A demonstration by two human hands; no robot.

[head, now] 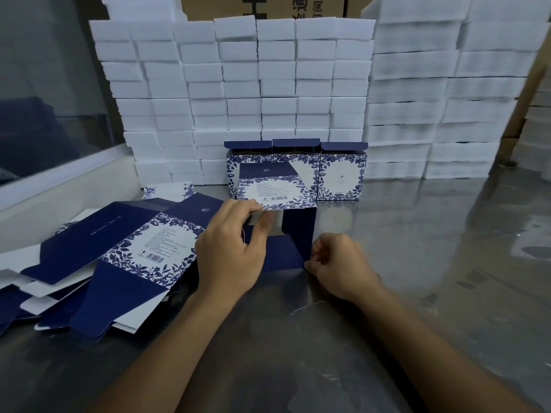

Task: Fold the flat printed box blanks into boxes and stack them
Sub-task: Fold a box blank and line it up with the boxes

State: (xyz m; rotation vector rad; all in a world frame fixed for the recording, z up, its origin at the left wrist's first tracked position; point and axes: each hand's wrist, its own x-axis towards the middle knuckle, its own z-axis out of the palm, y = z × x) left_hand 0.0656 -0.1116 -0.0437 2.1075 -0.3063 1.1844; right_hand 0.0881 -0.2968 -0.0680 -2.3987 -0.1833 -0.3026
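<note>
A blue-and-white floral box blank [277, 189] is half opened into a sleeve on the steel table, its dark blue inside facing me. My left hand [232, 248] pinches the printed top panel at its near left edge. My right hand [337, 266] pinches the lower right corner where the dark blue flap [283, 254] meets the side wall. A loose pile of flat blanks [125, 251] lies to the left. Three folded boxes [340, 174] stand in a row behind, top flaps raised.
Tall stacks of white foam blocks [238, 93] form a wall at the back and right [447, 99], with brown cartons above. A white ledge [59, 186] and a window border the left. The reflective steel table [417, 248] stretches to the right.
</note>
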